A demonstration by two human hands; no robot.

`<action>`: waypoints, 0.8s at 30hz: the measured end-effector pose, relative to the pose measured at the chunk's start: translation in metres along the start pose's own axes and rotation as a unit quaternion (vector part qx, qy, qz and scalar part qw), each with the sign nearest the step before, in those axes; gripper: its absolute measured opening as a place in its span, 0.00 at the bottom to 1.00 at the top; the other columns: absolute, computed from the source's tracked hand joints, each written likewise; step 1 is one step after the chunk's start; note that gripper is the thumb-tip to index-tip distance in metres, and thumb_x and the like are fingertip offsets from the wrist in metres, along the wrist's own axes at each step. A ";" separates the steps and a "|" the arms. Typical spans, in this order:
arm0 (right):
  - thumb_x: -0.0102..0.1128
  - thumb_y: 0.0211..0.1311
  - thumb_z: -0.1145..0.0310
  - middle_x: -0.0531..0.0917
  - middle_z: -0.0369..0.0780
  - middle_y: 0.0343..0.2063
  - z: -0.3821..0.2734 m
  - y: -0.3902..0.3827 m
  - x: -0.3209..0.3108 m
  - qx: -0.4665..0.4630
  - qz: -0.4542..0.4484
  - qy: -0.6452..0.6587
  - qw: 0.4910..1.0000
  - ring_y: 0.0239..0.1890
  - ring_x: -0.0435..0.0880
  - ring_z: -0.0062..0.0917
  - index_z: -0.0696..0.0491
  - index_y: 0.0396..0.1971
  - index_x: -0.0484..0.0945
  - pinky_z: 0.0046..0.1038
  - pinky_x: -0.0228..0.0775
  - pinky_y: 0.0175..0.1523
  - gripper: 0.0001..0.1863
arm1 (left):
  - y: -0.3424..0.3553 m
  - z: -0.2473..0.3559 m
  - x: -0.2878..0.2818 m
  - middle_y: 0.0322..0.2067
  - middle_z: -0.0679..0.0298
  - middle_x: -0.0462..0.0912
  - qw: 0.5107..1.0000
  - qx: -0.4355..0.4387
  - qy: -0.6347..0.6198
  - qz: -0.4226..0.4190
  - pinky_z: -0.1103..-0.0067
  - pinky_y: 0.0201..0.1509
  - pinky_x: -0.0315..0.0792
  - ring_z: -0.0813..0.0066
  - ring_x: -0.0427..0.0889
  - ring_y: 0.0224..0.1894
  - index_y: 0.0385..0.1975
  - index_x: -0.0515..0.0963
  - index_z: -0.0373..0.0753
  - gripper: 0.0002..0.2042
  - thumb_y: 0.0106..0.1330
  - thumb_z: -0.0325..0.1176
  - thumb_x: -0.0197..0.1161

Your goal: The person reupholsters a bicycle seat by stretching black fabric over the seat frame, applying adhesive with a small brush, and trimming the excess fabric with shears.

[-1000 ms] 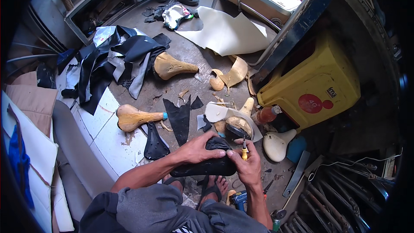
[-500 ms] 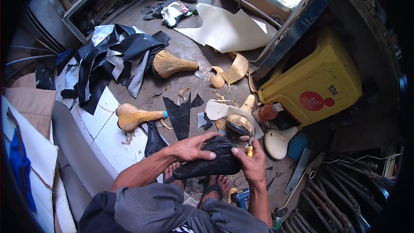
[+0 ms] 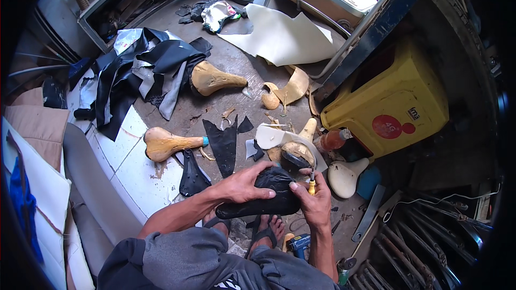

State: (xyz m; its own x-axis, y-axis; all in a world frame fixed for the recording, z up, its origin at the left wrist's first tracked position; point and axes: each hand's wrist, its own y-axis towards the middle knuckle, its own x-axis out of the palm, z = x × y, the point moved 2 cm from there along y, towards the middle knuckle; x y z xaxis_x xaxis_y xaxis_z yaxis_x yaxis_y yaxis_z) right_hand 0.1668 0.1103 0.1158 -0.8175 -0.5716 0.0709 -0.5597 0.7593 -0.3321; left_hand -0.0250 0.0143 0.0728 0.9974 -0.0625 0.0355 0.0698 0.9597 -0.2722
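Above my feet, a black-covered bicycle saddle (image 3: 274,194) lies between my two hands. My left hand (image 3: 244,187) is closed on its left and upper side, the thumb pressed on the cover. My right hand (image 3: 313,198) grips the right end with its thumb, and a small tool with a yellow handle (image 3: 312,187) and thin metal shank is tucked among the same fingers. Just beyond sits a pale saddle body with a dark end (image 3: 299,153), on a white curved scrap. Pieces of black cover material (image 3: 221,142) lie ahead of my left hand.
Bare tan saddle bodies (image 3: 171,144) and a black cover heap (image 3: 161,62) are at left. A white sheet (image 3: 282,35) lies far off. At right are a yellow plastic stool (image 3: 389,102), an orange-red bottle (image 3: 332,139) and metal rods (image 3: 414,252). A blue power tool (image 3: 299,244) is near my foot.
The black saddle has turned slightly in my hands, its left end now lying flatter. The sandalled feet of another person at the far edge have shifted a little.
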 end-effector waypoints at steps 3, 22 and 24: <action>0.68 0.63 0.74 0.84 0.35 0.29 0.000 -0.001 -0.003 -0.001 0.002 -0.005 1.000 0.33 0.80 0.13 0.57 0.53 0.71 0.17 0.72 0.38 0.20 | -0.001 0.001 -0.003 0.56 0.50 0.76 0.999 0.020 0.008 -0.027 0.71 0.67 0.67 0.62 0.76 0.60 0.69 0.59 0.36 0.38 0.61 0.38 0.71; 0.83 0.42 0.65 0.84 0.46 0.47 -0.018 -0.002 -0.011 0.000 0.014 -0.265 0.964 0.48 0.84 0.26 0.61 0.64 0.67 0.28 0.77 0.53 0.48 | 0.006 -0.004 0.011 0.60 0.52 0.73 0.944 -0.031 -0.329 0.015 0.73 0.68 0.67 0.67 0.74 0.61 0.70 0.57 0.30 0.37 0.62 0.27 0.69; 0.83 0.42 0.67 0.84 0.46 0.48 -0.008 0.000 -0.016 0.011 0.010 -0.228 0.974 0.48 0.84 0.26 0.62 0.63 0.68 0.28 0.77 0.53 0.46 | 0.005 0.007 0.013 0.59 0.53 0.73 0.948 -0.027 -0.318 0.015 0.73 0.68 0.67 0.68 0.74 0.61 0.69 0.58 0.31 0.36 0.62 0.27 0.69</action>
State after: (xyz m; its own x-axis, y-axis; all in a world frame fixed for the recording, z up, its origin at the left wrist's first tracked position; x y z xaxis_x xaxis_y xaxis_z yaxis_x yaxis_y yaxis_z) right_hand 0.1792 0.1220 0.1221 -0.6804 -0.6393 -0.3583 -0.5376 0.7677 -0.3488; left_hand -0.0122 0.0206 0.0783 0.7882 0.1595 0.5944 0.0586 0.9420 -0.3304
